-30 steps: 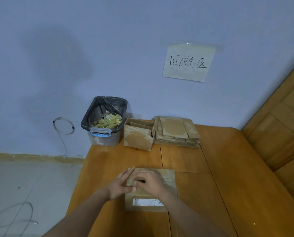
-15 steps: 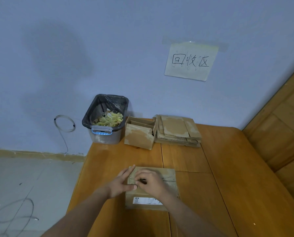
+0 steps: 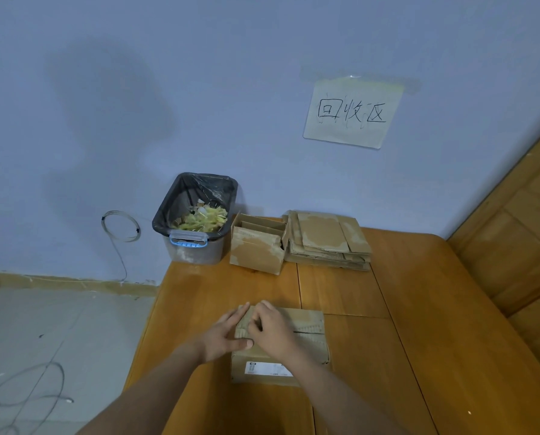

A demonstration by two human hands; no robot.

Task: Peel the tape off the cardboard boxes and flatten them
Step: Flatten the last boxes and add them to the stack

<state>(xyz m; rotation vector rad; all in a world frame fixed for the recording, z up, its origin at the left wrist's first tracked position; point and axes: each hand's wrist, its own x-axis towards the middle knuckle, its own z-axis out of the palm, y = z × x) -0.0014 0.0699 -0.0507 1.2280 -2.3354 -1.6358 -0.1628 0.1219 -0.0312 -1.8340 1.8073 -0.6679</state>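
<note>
On the near middle of the orange-brown wooden table (image 3: 419,309) sits the closed brown cardboard box with a white label (image 3: 309,334), top seam not yet open. Right hand (image 3: 273,332) has slid from the box's centre to its far-left corner over the last second; fingers curled down there, looks like picking at a tape end, but no lifted tape visible. Left hand (image 3: 226,335) stayed put: fingers nearly straight, flat against the box's left side, thumb on the top edge, bracing. So peel is likely only starting. Further back: open-topped brown carton (image 3: 257,249), stack of flattened brown cardboard (image 3: 326,243) just right of it, grey plastic bin with black liner (image 3: 196,221) holding yellowish scraps.
</note>
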